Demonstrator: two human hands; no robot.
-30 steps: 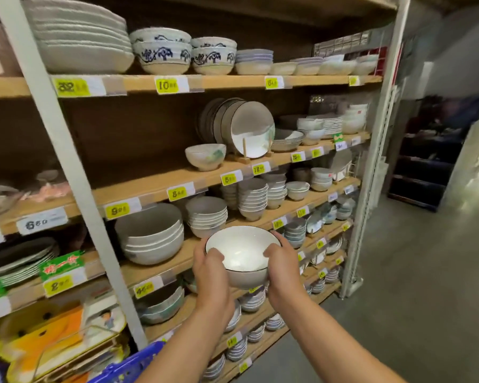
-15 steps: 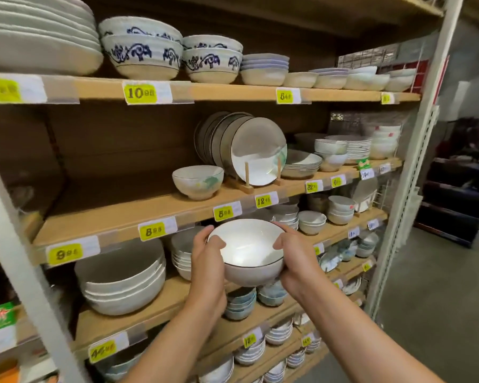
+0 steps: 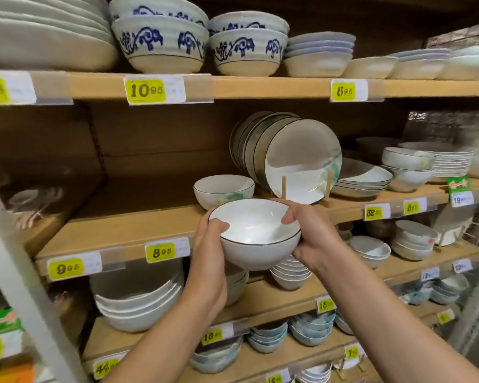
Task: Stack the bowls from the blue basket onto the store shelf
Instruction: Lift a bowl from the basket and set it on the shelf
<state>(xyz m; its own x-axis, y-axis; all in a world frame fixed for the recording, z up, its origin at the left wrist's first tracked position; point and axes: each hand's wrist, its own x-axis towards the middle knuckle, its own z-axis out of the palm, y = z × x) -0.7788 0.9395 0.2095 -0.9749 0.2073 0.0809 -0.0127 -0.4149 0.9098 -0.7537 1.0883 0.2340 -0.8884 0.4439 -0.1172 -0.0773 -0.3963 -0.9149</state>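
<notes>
Your bowl [image 3: 256,236] sits between your left hand [image 3: 208,255] and your right hand [image 3: 313,239], thumbs over its rim, just before the shelf [image 3: 127,230] edge. On the shelf behind it rests a second bowl [image 3: 223,190], and plates [image 3: 293,156] stand on edge to the right of that.

**Left hand [image 3: 208,244] and right hand [image 3: 314,239] clamped on bowl [image 3: 256,248]**

Both bare forearms are extended up and forward from the lower edge. Each hand is cupped on one side of the bowl, palm pressed to the outer wall, thumb hooked over the rim.
</notes>
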